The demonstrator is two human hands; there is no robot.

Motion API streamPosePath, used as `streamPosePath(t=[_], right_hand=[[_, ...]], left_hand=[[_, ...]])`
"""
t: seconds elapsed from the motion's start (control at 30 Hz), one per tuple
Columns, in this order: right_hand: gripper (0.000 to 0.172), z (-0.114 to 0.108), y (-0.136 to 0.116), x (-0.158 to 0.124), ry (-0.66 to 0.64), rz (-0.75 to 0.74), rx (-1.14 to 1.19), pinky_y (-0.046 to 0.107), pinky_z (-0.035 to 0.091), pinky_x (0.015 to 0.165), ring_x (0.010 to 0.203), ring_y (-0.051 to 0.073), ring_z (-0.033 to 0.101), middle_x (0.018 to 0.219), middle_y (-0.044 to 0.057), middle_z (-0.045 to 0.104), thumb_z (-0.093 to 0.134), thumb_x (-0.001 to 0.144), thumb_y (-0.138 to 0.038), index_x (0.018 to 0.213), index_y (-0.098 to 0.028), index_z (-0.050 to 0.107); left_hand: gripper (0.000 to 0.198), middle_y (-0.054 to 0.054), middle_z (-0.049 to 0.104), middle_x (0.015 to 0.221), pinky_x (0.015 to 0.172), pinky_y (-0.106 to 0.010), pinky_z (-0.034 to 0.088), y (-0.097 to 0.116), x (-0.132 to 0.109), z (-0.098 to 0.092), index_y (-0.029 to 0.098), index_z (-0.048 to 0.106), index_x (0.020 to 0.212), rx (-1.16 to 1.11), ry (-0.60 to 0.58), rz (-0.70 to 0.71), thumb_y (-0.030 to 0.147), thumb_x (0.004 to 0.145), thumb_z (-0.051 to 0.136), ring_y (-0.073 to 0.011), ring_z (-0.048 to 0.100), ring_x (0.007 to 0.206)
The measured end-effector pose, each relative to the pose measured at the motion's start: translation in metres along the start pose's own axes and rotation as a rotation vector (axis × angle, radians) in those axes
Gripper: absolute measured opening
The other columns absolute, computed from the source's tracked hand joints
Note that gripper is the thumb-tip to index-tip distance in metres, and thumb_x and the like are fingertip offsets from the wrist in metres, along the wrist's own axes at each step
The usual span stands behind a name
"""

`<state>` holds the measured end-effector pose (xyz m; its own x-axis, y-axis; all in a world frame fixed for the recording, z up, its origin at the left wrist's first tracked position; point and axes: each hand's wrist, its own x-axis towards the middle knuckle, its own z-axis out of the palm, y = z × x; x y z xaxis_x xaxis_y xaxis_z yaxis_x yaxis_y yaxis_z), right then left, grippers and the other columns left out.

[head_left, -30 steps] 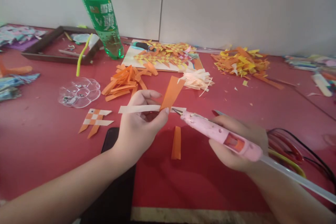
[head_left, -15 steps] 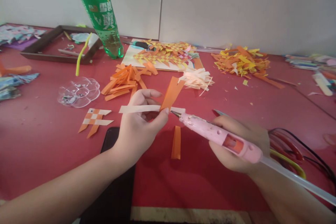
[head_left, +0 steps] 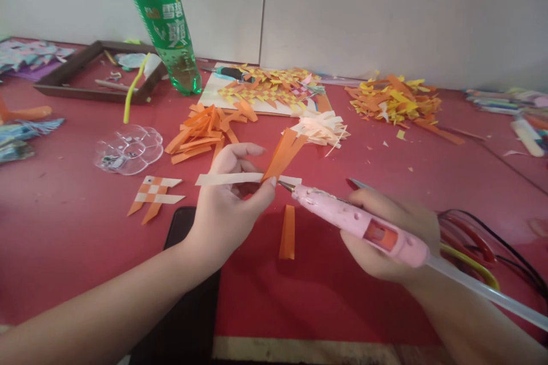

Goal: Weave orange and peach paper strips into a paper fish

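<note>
Within left hand point(head_left: 225, 202), pinched paper strips point(head_left: 283, 155); right hand point(head_left: 405, 221) grips glue gun point(head_left: 331, 209) alongside.

the tall transparent green plastic bottle point(head_left: 160, 21) bears a green printed label point(head_left: 166, 34) with white chinese characters reading 雪碧, the sprite brand name. below them stands one larger, stylised white character that looks like 爽, though its strokes are not sharp. a small reddish-brown mark left of 雪碧 and the tiny white print along the label's left side are too blurred to read.
</note>
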<state>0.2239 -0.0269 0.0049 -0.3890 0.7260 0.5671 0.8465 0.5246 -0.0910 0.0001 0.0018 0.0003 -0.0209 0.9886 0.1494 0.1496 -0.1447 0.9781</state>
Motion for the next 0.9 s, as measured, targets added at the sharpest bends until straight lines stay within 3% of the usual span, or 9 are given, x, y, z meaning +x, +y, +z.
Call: streamPosePath(t=[0.33,0.5,0.73,0.83,0.9], right_hand=[[0.011,-0.001,0.0,0.001,0.008,0.0,-0.002,0.025,0.032,0.043,0.042,0.011,0.04,0.049,-0.004,0.046,0.052,0.072,-0.014,0.068,-0.024,0.048],[0.009,-0.002,0.0,-0.001,0.016,0.043,0.019,0.025,0.036,0.044,0.044,0.012,0.046,0.051,-0.003,0.052,0.052,0.073,-0.018,0.066,-0.024,0.051],[0.005,-0.004,0.026,-0.004,-0.131,0.558,0.219,0.027,0.046,0.049,0.051,0.015,0.059,0.063,0.003,0.067,0.057,0.076,-0.018,0.074,-0.02,0.061],[0.015,-0.005,0.034,0.003,-0.235,0.785,0.351,0.027,0.048,0.049,0.053,0.018,0.062,0.059,0.003,0.065,0.061,0.081,-0.033,0.075,-0.02,0.059],[0.026,-0.006,0.033,0.007,-0.198,0.912,0.41,0.026,0.049,0.048,0.058,0.019,0.066,0.068,0.005,0.069,0.067,0.08,-0.043,0.086,-0.019,0.061]], left_hand=[[0.03,0.006,0.052,0.065,0.055,-0.021,0.046,-0.001,0.0,0.0,0.025,0.058,0.1,-0.08,0.029,-0.036,0.014,0.077,0.072,-0.011,0.055,0.06],[0.03,0.005,0.053,0.065,0.055,-0.023,0.043,0.001,-0.001,0.001,0.026,0.061,0.099,-0.166,0.033,-0.068,0.015,0.075,0.075,-0.0125,0.053,0.059],[0.027,0.005,0.056,0.068,0.057,-0.021,0.044,0.0,0.001,0.001,0.027,0.061,0.097,-0.359,0.04,-0.125,0.016,0.077,0.076,-0.0101,0.054,0.061],[0.029,0.006,0.058,0.069,0.058,-0.018,0.045,-0.002,0.004,0.002,0.025,0.06,0.1,-0.451,0.047,-0.213,0.014,0.077,0.075,-0.0077,0.055,0.06],[0.029,0.006,0.059,0.068,0.058,-0.016,0.045,-0.003,0.005,0.001,0.024,0.06,0.099,-0.494,0.06,-0.269,0.015,0.077,0.076,-0.0066,0.054,0.059]])
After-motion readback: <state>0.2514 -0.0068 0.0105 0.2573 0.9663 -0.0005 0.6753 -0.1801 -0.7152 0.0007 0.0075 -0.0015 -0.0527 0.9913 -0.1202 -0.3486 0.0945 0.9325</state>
